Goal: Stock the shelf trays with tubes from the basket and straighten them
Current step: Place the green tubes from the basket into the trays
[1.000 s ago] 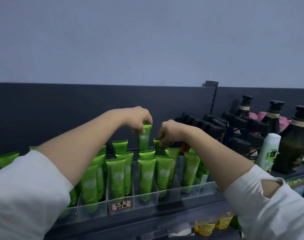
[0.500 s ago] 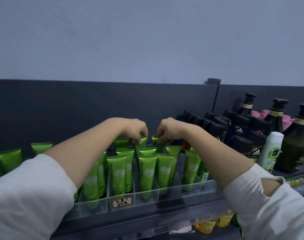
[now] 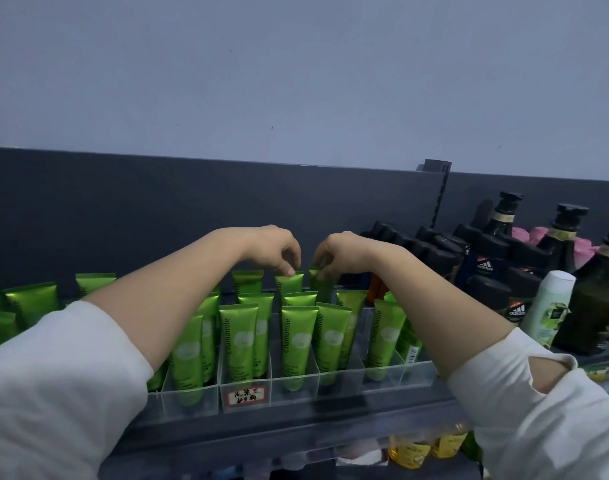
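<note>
Several green Chamomile tubes (image 3: 297, 341) stand upright, crimped end up, in the slots of clear plastic shelf trays (image 3: 296, 389). My left hand (image 3: 273, 249) reaches to the back row and pinches the top edge of a green tube (image 3: 289, 284) with thumb and fingertips. Beside it, my right hand (image 3: 337, 252) grips the top of the neighbouring back-row tube (image 3: 322, 285). Both tubes sit down in their slots. The basket is not in view.
Dark pump bottles (image 3: 500, 220), black Adidas bottles (image 3: 484, 268) and a white bottle (image 3: 547, 306) crowd the shelf to the right. More green tubes (image 3: 32, 303) stand at the left. A dark back panel (image 3: 123, 209) rises behind. Yellow bottles (image 3: 410, 452) sit on the shelf below.
My left hand has lowered its raised tube into the back-row slot. My right hand stays on its tube. The camera has tilted slightly.
</note>
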